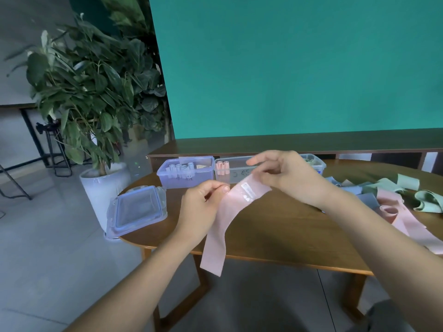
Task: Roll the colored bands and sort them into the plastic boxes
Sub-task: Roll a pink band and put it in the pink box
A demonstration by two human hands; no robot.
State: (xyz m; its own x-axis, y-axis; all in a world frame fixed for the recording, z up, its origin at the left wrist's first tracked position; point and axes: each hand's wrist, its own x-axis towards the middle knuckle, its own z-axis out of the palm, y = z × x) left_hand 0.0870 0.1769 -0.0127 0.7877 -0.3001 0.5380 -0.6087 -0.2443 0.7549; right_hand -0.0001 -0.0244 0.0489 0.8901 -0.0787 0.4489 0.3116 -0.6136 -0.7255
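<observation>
Centre of the frame, the left hand [200, 207] pinches the upper end of a pink band [225, 224], its tail drooping past the counter [287, 226] edge. The right hand [285, 174] sits on the band's other corner, fingers loosely curled; its grip there is hidden. Behind them stand three plastic boxes [185, 172]; loose bands [393, 197] lie at right.

Single head-worn view, forward and down, close over the table [287, 236].
</observation>
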